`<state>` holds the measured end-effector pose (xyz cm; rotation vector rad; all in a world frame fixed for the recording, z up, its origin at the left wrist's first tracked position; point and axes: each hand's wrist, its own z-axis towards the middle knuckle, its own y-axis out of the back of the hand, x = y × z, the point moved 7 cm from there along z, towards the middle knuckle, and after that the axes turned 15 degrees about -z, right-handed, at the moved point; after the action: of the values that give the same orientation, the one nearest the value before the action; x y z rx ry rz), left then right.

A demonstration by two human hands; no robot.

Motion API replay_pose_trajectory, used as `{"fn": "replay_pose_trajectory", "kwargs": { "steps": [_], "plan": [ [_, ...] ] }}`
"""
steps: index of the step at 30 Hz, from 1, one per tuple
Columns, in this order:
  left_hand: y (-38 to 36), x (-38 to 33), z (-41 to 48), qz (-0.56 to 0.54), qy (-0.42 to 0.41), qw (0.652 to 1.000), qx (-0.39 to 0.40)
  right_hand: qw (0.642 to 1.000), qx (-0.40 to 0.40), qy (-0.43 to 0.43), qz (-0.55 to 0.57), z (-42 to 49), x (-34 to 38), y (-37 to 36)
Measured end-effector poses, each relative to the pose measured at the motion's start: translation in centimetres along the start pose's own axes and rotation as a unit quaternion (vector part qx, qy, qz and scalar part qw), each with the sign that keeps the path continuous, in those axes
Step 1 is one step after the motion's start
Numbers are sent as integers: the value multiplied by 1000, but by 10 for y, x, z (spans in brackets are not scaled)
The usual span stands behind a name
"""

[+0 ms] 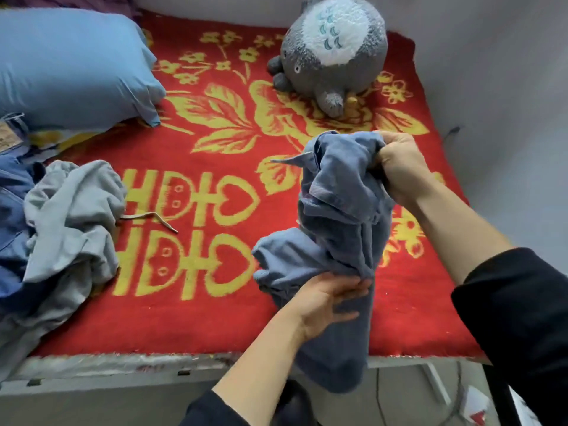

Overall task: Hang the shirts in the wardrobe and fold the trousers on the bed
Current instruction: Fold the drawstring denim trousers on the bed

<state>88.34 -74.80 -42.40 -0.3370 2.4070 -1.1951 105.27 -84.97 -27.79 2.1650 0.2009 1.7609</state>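
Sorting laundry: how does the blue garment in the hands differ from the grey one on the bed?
The blue garment is held up, the right hand gripping its top and the left hand touching it lower; the grey garment lies untouched on the blanket. The blue one hangs long, past the bed edge; the grey one is heaped. Both are crumpled.

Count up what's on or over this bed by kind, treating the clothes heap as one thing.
Blue pillow: 1
Grey plush toy: 1
Red blanket: 1
Clothes heap: 1
Held blue-grey garment: 1
Total: 5
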Motion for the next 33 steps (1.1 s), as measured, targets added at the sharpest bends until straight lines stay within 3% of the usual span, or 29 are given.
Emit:
{"fn": "replay_pose_trajectory", "kwargs": {
  "steps": [4,6,8,11,14,16,20,22,24,26,28,31,33],
  "plan": [
    [5,0,23,94,33,994,-41,987,0,76,-145,40,13,-5],
    [34,-11,36,177,33,976,-123,954,-39,50,-292,58,-19,1],
    [77,-30,44,225,-13,948,-227,913,-92,-35,-396,63,-71,13],
    [143,-67,42,290,-90,870,-387,904,-81,-136,-398,40,-151,8],
    [192,-86,61,347,-78,826,-437,911,-24,-181,-369,7,-216,-18],
    [214,-88,84,356,-60,831,-424,915,11,-202,-349,-13,-249,-35],
    [224,-69,131,210,-9,906,-366,924,54,-242,-292,-40,-290,-60],
    [215,-71,139,193,-36,914,-355,928,31,-250,-273,-42,-295,-60],
    [198,-75,137,245,-91,910,-322,928,15,-285,-239,-39,-295,-57],
    [160,-71,127,307,-135,923,-191,927,13,-355,-124,-38,-297,-56],
    [126,-49,105,384,-112,915,-50,916,4,-397,-50,-39,-299,-55],
    [113,-20,74,508,-47,858,57,913,-46,-385,-126,-42,-297,-41],
    [116,-19,64,462,-1,883,86,890,-103,-439,-62,-54,-301,-33]
  ]
}}
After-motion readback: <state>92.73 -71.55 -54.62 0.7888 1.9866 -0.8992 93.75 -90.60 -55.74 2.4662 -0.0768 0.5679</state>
